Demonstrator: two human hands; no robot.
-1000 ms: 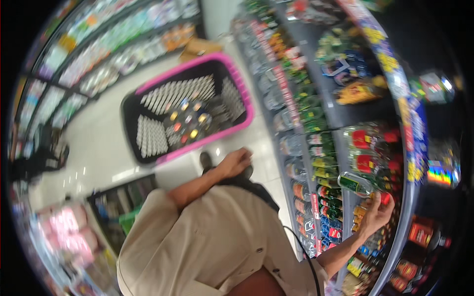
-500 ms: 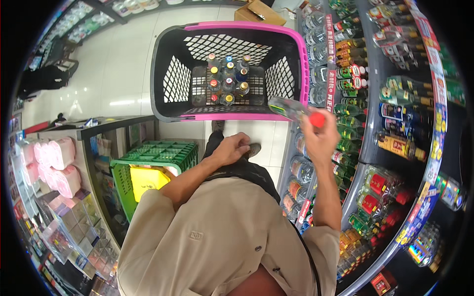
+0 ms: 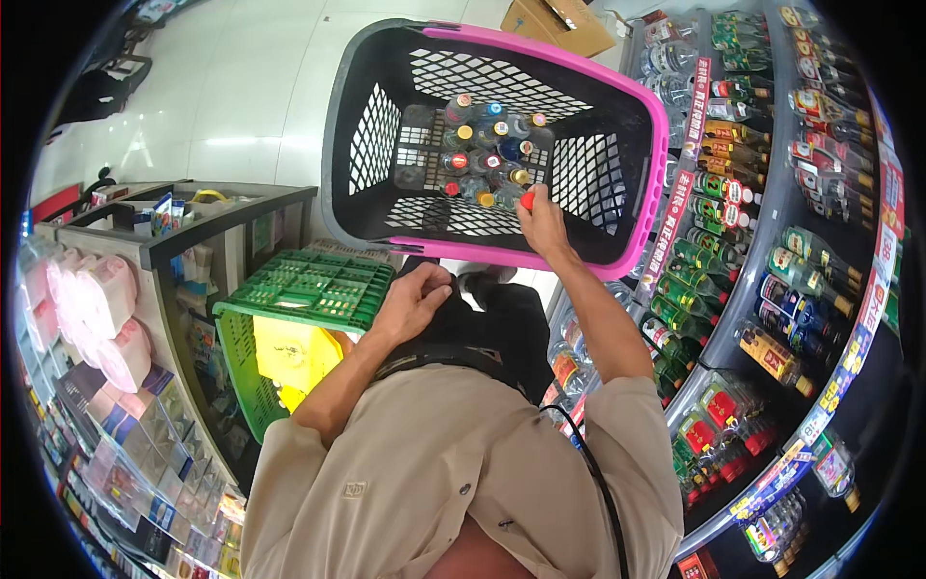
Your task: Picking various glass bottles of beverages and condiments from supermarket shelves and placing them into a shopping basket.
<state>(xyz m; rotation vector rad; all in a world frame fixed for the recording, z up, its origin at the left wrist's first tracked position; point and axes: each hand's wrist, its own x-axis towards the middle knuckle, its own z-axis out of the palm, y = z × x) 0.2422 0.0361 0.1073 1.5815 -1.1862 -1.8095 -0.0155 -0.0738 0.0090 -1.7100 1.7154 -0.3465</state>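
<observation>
A black basket with a pink rim (image 3: 526, 255) stands in front of me, and a group of clear bottles (image 3: 490, 152) with red, yellow, white and blue caps is upright inside it. My right hand (image 3: 545, 227) reaches over the near rim into the basket, closed around the neck of a red-capped bottle (image 3: 527, 200). Most of that bottle is hidden behind my hand and the basket wall; whether its base touches the basket floor I cannot tell. My left hand (image 3: 415, 301) hovers before my waist with its fingers loosely curled and nothing visible in them.
Shelves of bottles (image 3: 714, 232) run along my right side. At the left, a green crate (image 3: 304, 289) holding a yellow bag (image 3: 294, 357) sits beside a grey display stand (image 3: 154, 253) with pink packs (image 3: 92, 299). A cardboard box (image 3: 559, 24) lies beyond the basket.
My right hand has carried the red-capped bottle leftward from beside the shelf into the basket, upright from a tilt. The view has shifted, and my left hand stays near my waist.
</observation>
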